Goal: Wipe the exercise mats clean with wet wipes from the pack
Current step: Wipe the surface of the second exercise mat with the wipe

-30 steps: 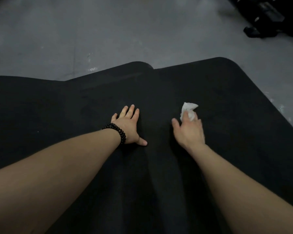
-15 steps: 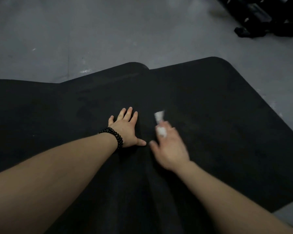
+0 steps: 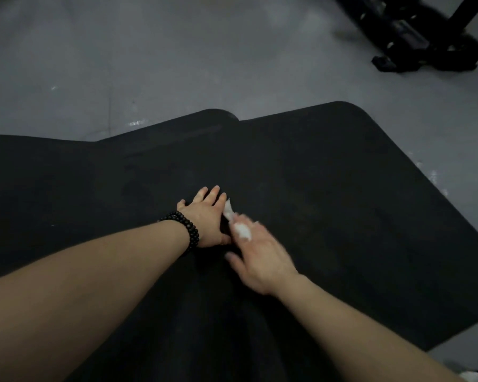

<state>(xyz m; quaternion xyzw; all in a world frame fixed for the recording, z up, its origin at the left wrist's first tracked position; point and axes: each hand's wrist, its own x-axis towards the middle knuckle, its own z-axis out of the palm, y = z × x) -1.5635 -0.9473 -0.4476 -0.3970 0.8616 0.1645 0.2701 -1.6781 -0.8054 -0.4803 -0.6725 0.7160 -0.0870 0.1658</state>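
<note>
Nearest the camera, two bare forearms reach forward over a black exercise mat (image 3: 329,205). This top mat's long axis runs from the viewer away and slightly rightward, its rounded far corner pointing to the upper right.

Right hand (image 3: 260,260): blurred, palm down on the mat, fingers pressing a crumpled white wet wipe (image 3: 239,226) that pokes out ahead of the fingertips. The wipe's long axis runs away from the viewer and slightly left, its far tip touching the left hand's forefinger side.

Left hand (image 3: 206,216): flat on the mat, fingers spread, grasping nothing. A black bead bracelet (image 3: 186,230) circles its wrist.

A second black mat (image 3: 53,175) lies partly under the first, extending left.

Beyond: grey floor (image 3: 177,56). Far right corner: black equipment frame (image 3: 422,40), blurred.
</note>
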